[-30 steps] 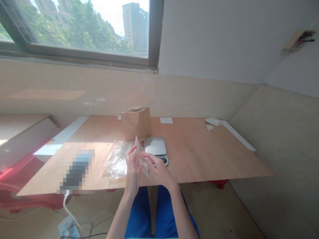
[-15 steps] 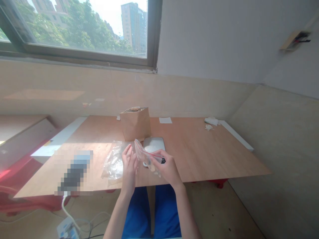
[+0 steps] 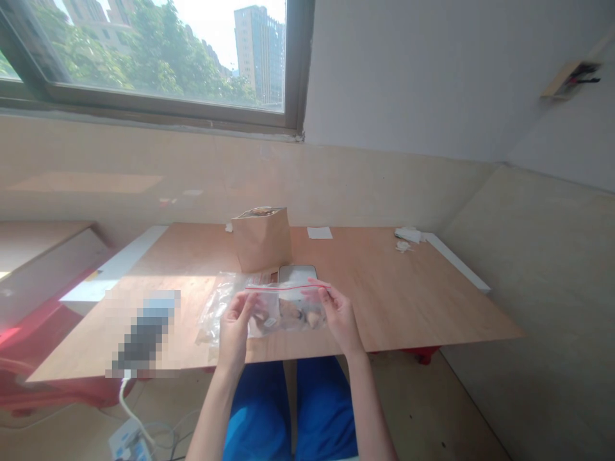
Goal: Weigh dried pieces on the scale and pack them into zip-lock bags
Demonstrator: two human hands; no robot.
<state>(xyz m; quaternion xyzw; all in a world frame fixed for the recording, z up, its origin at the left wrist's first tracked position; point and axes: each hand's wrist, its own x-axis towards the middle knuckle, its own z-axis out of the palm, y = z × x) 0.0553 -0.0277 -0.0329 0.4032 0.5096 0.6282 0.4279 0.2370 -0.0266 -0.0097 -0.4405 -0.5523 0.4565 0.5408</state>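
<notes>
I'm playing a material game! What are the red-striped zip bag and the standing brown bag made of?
The zip bag: probably thin, shiny plastic, because brownish lumps show through it.

The brown bag: likely paper, matte, as it looks stiff and dull; a lining is possible.

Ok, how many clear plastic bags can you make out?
2 that I can make out: a red-lined bag, held between the left hand and right hand; another bag lying on the table, partly behind the left hand. More could be hidden or stacked there.
</notes>
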